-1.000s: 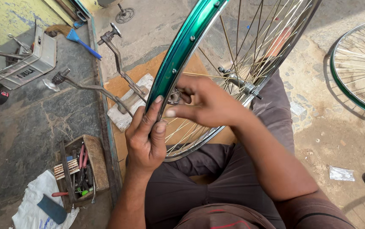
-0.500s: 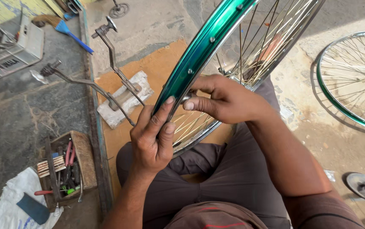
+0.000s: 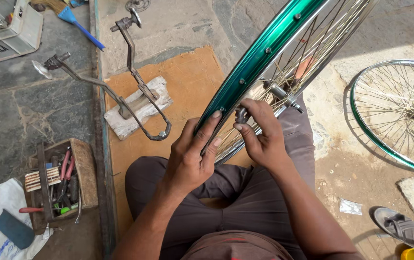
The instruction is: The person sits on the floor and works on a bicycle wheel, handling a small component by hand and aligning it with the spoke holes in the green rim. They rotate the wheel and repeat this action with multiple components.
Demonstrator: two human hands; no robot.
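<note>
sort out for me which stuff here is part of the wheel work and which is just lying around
In the work:
green wheel rim, steadied by the left hand
small tool pinched in the right hand
spokes and hub

Lying about:
second wheel
metal stand on a wood block
toolbox
blue brush
sandal

Left hand (image 3: pixel 190 159) braces green bicycle wheel rim (image 3: pixel 260 58); right hand (image 3: pixel 260 132) pinches small spoke tool (image 3: pixel 241 114) among the spokes. Wooden tool box (image 3: pixel 58 185) near left, second wheel (image 3: pixel 399 113) right
</note>
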